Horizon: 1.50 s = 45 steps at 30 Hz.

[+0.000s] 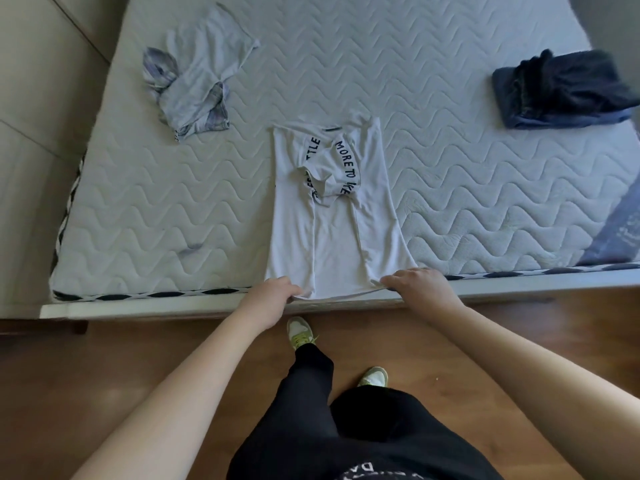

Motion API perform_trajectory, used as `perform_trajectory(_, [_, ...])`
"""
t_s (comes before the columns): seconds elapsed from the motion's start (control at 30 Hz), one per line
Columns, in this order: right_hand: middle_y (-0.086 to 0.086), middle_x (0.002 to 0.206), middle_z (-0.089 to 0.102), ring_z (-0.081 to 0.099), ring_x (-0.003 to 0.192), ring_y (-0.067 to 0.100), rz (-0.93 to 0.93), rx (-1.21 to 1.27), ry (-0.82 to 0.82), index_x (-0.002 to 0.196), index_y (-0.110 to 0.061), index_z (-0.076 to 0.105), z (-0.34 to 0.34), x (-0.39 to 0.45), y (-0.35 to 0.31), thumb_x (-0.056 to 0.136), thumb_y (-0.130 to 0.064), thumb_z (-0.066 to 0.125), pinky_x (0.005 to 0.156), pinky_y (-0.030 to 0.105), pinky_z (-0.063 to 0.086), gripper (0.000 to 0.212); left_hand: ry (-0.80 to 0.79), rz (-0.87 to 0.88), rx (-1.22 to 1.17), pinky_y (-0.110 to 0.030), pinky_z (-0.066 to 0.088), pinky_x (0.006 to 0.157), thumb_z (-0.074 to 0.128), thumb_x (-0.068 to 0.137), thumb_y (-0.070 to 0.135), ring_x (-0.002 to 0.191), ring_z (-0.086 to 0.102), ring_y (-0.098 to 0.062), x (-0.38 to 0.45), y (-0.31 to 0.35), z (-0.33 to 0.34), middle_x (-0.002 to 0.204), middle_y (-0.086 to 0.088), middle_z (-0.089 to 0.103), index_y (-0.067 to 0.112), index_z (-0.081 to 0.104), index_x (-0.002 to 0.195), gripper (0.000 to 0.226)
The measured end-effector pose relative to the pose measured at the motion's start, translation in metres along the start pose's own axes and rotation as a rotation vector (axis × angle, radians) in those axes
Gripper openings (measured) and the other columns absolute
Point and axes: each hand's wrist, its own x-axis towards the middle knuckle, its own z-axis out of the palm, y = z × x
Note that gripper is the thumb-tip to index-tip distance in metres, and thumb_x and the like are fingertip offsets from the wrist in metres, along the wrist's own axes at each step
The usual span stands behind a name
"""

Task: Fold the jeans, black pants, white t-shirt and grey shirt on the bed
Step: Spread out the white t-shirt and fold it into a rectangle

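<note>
With sides folded in, left hand (273, 292) and right hand (415, 284) pinch near hem of t-shirt (332, 237); advise lifting corners level, carrying hem far to collar.

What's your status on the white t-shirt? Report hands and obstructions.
Left hand and right hand pinch the hem corners. White t-shirt flat, both sides folded in, at the bed edge. Nothing in the way.
</note>
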Motion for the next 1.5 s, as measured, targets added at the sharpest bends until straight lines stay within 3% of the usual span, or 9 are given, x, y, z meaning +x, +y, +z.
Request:
perform_trajectory(0.23, [-0.006,0.089,0.064,0.061,0.083,0.020,0.038,-0.004,-0.098,0.102,-0.028,0.059,-0.057,-0.053,-0.016,0.087,-0.010,0.049,0.059,0.030,0.031,0.026,-0.077,0.048,0.081,-0.039,0.050,0.078,0.042,0.091,-0.002,0.094,0.059,-0.025,-0.050,0.041,-0.044,0.102,0.000,0.055,0.021,0.063,0.110,0.036])
perform_trajectory(0.4, [-0.005,0.084,0.057,0.056,0.077,0.022,0.033,-0.021,-0.103,0.093,-0.026,0.050,-0.089,-0.041,-0.007,0.083,0.001,0.043,0.057,0.031,0.034,0.029,0.029,0.028,0.031,-0.029,0.043,0.065,0.039,0.091,-0.004,0.084,0.056,-0.019,-0.053,0.051,-0.074,0.102,0.000,0.057,0.024,0.061,0.117,0.044])
perform_trajectory(0.63, [-0.003,0.080,0.055,0.055,0.071,0.023,0.066,-0.057,-0.046,0.109,-0.022,0.052,-0.111,0.003,0.008,0.091,-0.005,0.045,0.052,0.031,0.026,0.026,0.108,0.032,-0.027,-0.032,0.045,0.074,0.038,0.092,-0.005,0.091,0.055,-0.019,-0.029,0.035,-0.099,0.109,0.003,0.055,0.032,0.056,0.126,0.054])
perform_trajectory(0.77, [-0.004,0.093,0.063,0.063,0.083,0.022,0.042,-0.074,-0.080,0.111,-0.025,0.054,-0.122,0.037,0.016,0.091,-0.009,0.047,0.061,0.029,0.032,0.027,0.097,0.077,-0.066,-0.041,0.050,0.084,0.040,0.091,-0.004,0.100,0.057,-0.024,-0.004,0.017,-0.113,0.111,0.000,0.057,0.033,0.057,0.125,0.053])
perform_trajectory(0.97, [-0.006,0.110,0.061,0.060,0.101,0.021,-0.029,-0.015,-0.217,0.131,-0.041,0.050,-0.134,0.095,0.036,0.091,-0.010,0.043,0.079,0.029,0.045,0.051,0.028,0.139,-0.122,-0.038,0.047,0.090,0.036,0.095,-0.003,0.106,0.056,-0.019,0.054,-0.021,-0.148,0.118,0.004,0.055,0.041,0.052,0.133,0.061])
perform_trajectory(1.13, [-0.007,0.120,0.060,0.058,0.110,0.021,-0.059,0.009,-0.251,0.136,-0.042,0.048,-0.147,0.149,0.056,0.093,-0.012,0.044,0.091,0.030,0.043,0.053,-0.011,0.189,-0.195,-0.030,0.044,0.089,0.039,0.096,0.005,0.104,0.055,-0.016,0.109,-0.041,-0.188,0.108,0.009,0.055,0.040,0.061,0.124,0.050])
perform_trajectory(1.23, [-0.007,0.117,0.061,0.058,0.109,0.020,-0.009,0.052,-0.223,0.133,-0.040,0.051,-0.153,0.175,0.071,0.095,-0.013,0.042,0.084,0.029,0.043,0.047,-0.026,0.200,-0.217,-0.026,0.039,0.083,0.039,0.094,0.005,0.100,0.053,-0.014,0.140,-0.047,-0.208,0.097,0.014,0.049,0.043,0.061,0.121,0.051])
perform_trajectory(1.37, [-0.003,0.114,0.065,0.060,0.100,0.026,0.049,0.109,-0.185,0.129,-0.029,0.051,-0.151,0.214,0.098,0.102,-0.023,0.040,0.069,0.029,0.035,0.030,-0.005,0.178,-0.205,-0.028,0.041,0.088,0.039,0.097,0.007,0.111,0.052,-0.016,0.181,-0.055,-0.216,0.113,0.005,0.058,0.036,0.061,0.125,0.047])
perform_trajectory(1.5, [-0.004,0.112,0.066,0.061,0.099,0.024,0.060,0.158,-0.204,0.123,-0.028,0.056,-0.137,0.265,0.125,0.103,-0.029,0.041,0.070,0.028,0.036,0.025,0.016,0.129,-0.195,-0.027,0.041,0.086,0.041,0.097,0.008,0.111,0.054,-0.019,0.222,-0.070,-0.212,0.118,0.005,0.059,0.034,0.061,0.125,0.043])
